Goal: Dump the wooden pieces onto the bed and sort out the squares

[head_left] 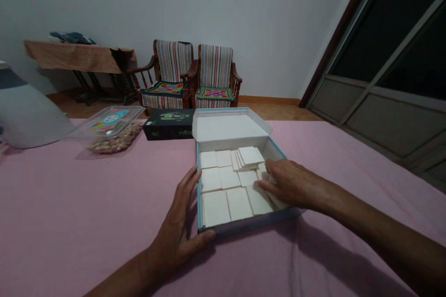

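Head: left hand (176, 222) against box (251, 224), right hand (291, 182) among tiles (239, 203).

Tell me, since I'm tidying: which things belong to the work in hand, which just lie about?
In use:
- open blue-and-white cardboard box
- thin white rectangular tiles

Lying about:
- black rectangular cardboard box
- clear lidded plastic container
- pale rounded object, cut off

The blue-edged box (251, 225) lies flat on pink cloth (121, 222), its white-lined lid (230, 126) tipped back open. Inside, flat white rectangular pieces (239, 203) sit in rows; several overlap in a slanting stack (248, 155) toward the back.
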{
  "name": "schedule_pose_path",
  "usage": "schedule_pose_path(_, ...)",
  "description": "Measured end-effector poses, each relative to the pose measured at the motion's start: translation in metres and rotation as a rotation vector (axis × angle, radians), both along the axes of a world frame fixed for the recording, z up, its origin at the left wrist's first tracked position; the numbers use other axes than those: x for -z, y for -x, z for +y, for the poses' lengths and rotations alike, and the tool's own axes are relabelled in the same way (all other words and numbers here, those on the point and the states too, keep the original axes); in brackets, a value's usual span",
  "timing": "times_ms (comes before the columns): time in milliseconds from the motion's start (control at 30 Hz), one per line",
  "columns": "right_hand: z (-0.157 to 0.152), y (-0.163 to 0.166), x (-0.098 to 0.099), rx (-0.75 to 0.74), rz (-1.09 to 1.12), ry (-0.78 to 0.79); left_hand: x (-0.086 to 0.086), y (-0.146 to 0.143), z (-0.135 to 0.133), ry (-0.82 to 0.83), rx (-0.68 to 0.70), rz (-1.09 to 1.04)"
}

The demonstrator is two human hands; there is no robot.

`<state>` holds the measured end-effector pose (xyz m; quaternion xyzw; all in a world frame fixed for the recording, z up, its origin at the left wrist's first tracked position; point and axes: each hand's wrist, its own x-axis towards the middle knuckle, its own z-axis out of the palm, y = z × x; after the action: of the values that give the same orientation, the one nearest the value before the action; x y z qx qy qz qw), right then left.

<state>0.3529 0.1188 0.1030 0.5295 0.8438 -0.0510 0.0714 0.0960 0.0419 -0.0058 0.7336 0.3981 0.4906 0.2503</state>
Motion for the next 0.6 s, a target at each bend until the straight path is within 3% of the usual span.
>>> schedule_pose_path(333, 0.002, -0.023, -0.007, -0.074, 0.054, 0.166, -0.002, -0.001, 0.000, -0.021, 0.009, -0.006)
schedule_pose_path(600, 0.003, -0.012, -0.004, -0.002, -0.076, 0.069, 0.002, 0.002, 0.001, -0.030, -0.015, 0.039)
